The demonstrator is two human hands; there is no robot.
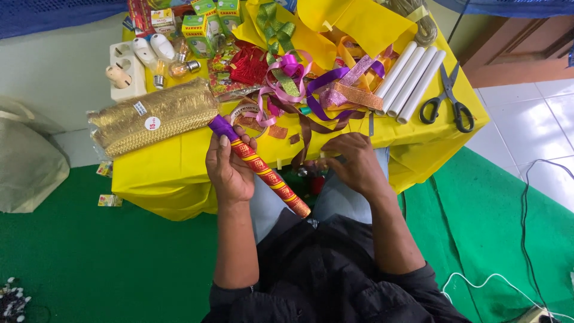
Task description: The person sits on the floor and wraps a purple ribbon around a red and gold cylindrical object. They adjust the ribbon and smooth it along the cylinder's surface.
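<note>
My left hand (229, 168) grips a long red and gold patterned tube (268, 174) with a purple end, held slanted over the near edge of a yellow-covered table (173, 164). My right hand (354, 161) rests at the table's near edge, its fingers pinched near a small pale piece; what it pinches is too small to tell. Just beyond both hands lie a roll of tape (246, 112) and a tangle of purple, pink, brown and green ribbons (311, 90).
A bag of gold fringe trim (152, 116) lies at the left. Three white rolls (411, 81) and black scissors (447, 98) sit at the right. Light bulbs (156, 51), green boxes (200, 27) and yellow paper (353, 24) lie further back. Green carpet (95, 263) surrounds the table.
</note>
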